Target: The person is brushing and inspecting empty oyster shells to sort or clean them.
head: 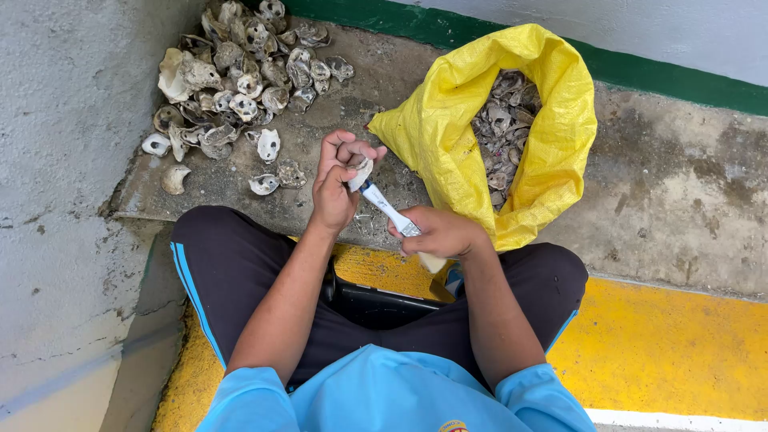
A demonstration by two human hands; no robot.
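Loose shells lie left of the sack holding more shells.

Light-blue shirt; black blue-striped trousers

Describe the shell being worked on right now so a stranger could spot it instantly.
Start at the yellow sack on the concrete ledge. Just beside its mouth, the left hand pinches one pale shell. It alone is off the ground, touched by the right hand's white-handled tool.
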